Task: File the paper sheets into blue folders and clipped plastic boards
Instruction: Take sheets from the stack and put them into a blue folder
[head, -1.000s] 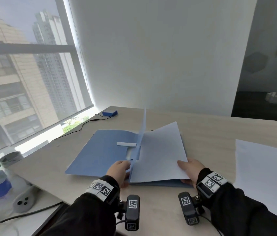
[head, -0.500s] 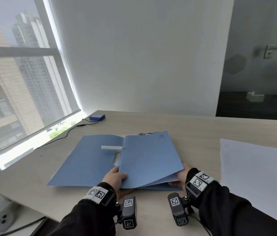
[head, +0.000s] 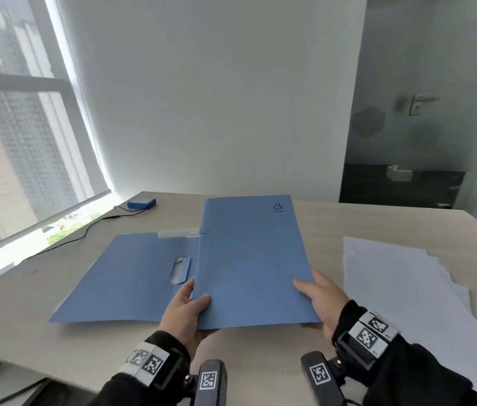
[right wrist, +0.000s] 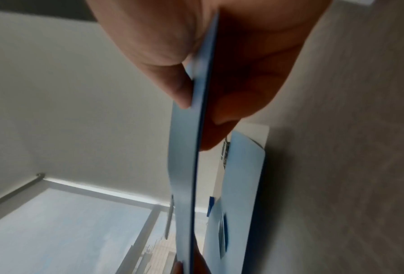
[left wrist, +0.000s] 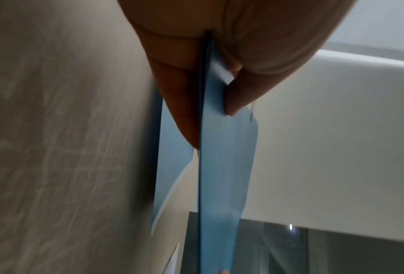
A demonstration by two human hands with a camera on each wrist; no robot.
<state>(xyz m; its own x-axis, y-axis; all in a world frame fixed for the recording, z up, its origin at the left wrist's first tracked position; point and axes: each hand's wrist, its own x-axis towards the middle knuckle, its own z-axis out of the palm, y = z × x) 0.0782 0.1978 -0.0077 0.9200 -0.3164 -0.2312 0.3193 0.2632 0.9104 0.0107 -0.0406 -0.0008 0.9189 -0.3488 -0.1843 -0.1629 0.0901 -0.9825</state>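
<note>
A closed blue folder [head: 251, 259] is held up off the desk, tilted with its far end raised. My left hand [head: 186, 310] pinches its near left edge, thumb on top and fingers beneath; the left wrist view shows that pinch on the folder [left wrist: 222, 148]. My right hand [head: 319, 300] pinches the near right corner in the same way, and the right wrist view shows the folder [right wrist: 186, 166] edge-on. A second blue folder [head: 131, 276] lies open and flat on the desk to the left. The filed sheet is hidden inside the closed folder.
A stack of white paper sheets [head: 407, 303] lies on the desk [head: 319, 218] at the right. A small blue box [head: 141, 203] with a black cable [head: 85, 232] sits by the window at the far left. The desk's near edge runs under my wrists.
The folder's cover swung down over the white sheet and closed. Both hands then took the near edge and lifted the closed folder off the desk.
</note>
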